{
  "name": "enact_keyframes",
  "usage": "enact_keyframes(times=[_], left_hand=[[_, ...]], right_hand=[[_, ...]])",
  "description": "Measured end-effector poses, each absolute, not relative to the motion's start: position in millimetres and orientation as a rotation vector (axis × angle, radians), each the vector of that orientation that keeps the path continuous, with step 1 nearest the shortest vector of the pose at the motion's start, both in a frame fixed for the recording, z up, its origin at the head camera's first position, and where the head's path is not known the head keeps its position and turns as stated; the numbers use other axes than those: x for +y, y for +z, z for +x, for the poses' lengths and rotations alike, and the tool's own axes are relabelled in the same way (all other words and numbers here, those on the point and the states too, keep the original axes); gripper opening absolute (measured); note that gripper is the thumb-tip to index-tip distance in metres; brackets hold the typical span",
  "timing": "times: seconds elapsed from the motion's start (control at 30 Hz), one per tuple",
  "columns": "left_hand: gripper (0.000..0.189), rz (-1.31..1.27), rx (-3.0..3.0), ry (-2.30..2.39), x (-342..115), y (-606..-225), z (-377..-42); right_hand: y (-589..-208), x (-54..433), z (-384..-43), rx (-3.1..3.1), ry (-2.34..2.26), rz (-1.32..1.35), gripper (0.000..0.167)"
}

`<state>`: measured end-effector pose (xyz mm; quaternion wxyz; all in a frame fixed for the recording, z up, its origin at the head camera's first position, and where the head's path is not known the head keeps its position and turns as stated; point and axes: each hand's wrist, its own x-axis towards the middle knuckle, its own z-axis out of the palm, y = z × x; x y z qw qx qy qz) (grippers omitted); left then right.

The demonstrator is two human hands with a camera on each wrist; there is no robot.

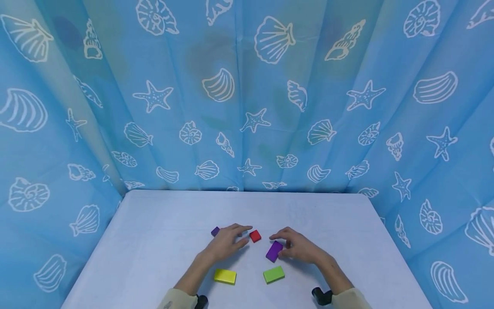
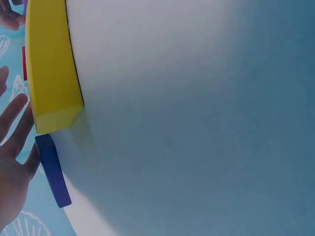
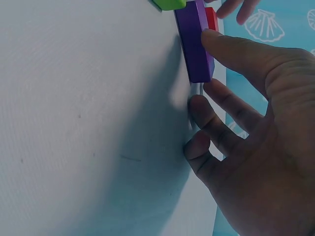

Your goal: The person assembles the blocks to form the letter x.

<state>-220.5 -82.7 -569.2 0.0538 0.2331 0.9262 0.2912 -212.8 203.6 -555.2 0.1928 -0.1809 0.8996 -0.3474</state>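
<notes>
My left hand hovers over the white table with fingers spread and nothing between them, its fingertips close beside a small red block. Behind its knuckles a small dark purple block is partly hidden. My right hand is at a larger purple block; the thumb overlaps one side of the block while the other fingers reach loosely past its end, not closed round it. Nearer the front lie a yellow block, by the left forearm, and a light green block.
A white cloth covers the table. Blue curtains with white shell and starfish prints hang behind it and on both sides. Dark wrist-worn devices sit near the beige sleeves.
</notes>
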Motion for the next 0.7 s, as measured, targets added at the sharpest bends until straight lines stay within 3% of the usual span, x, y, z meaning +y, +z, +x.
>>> enact_keyframes(times=[0.7], left_hand=[[0.040,0.724,2.948,0.743,-63,-574,-224]], right_hand=[[-562,198,-214,2.512,-0.928,-0.563,0.047]])
